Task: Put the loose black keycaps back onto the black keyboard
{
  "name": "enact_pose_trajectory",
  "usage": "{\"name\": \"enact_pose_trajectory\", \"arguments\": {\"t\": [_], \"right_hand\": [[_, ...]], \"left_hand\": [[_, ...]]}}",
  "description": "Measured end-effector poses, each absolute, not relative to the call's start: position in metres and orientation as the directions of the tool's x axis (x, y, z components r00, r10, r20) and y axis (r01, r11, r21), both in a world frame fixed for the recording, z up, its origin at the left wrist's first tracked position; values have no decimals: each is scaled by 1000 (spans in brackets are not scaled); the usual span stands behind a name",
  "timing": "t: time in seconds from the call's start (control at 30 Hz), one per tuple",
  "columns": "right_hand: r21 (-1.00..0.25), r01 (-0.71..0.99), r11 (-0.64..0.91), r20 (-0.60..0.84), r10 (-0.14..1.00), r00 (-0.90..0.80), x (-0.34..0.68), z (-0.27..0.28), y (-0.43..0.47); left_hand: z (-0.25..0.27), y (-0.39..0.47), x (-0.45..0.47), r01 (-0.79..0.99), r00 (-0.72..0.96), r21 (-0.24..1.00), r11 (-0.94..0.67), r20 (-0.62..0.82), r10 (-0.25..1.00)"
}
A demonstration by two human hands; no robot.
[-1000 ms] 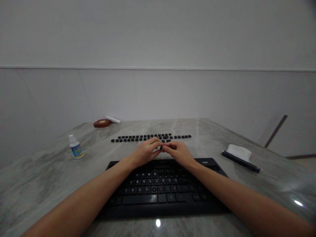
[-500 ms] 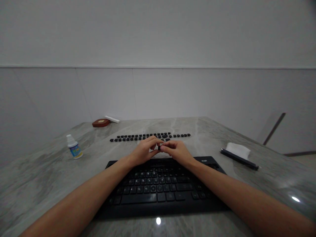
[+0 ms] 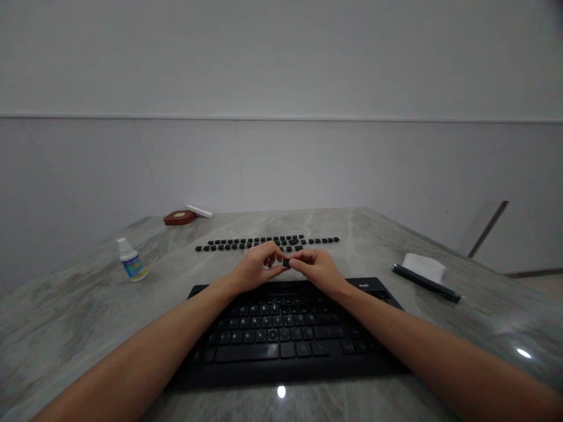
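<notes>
A small black keycap (image 3: 286, 263) is pinched between the fingertips of both hands, just past the far edge of the keyboard. My left hand (image 3: 260, 265) grips it from the left with thumb and forefinger. From the other side my right hand (image 3: 317, 268) closes on the same keycap. Beneath my wrists lies the black keyboard (image 3: 281, 337), with many keys in place; its upper part is partly covered by my hands and in shadow. Beyond my fingers, loose keycaps (image 3: 229, 247) lie in rows on the table, some hidden behind my left hand.
On the left stands a white spray bottle with a blue label (image 3: 132, 264). A reddish-brown case (image 3: 179, 217) and a white strip (image 3: 199, 211) lie at the back left. To the right, a black pen-like tool (image 3: 426, 283) rests against a white tissue (image 3: 426, 266) on the grey marbled table (image 3: 352, 231).
The keycap has turned slightly between my fingertips, and more of its face shows. Both hands stay in nearly the same place.
</notes>
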State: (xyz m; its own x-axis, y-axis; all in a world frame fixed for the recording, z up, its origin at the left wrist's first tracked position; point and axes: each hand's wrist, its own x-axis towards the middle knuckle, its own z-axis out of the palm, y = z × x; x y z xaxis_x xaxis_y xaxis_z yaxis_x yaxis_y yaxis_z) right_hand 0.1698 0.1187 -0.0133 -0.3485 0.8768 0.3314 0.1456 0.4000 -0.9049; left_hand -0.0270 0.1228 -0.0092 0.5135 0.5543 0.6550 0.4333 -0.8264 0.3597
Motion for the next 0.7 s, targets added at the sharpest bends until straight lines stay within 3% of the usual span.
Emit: {"name": "enact_pose_trajectory", "arguments": {"t": [0.43,0.5,0.7], "right_hand": [[-864,178,470,411,865,-288,170,-15,119],[-804,247,540,479,836,-270,170,-16,116],[-466,447,764,686,630,-362,168,-14,106]], "left_hand": [[-8,121,-27,434,502,388,-813,645,576],[-8,121,-27,442,499,395,-805,638,587],[-9,123,-29,415,465,487,-769,613,639]]}}
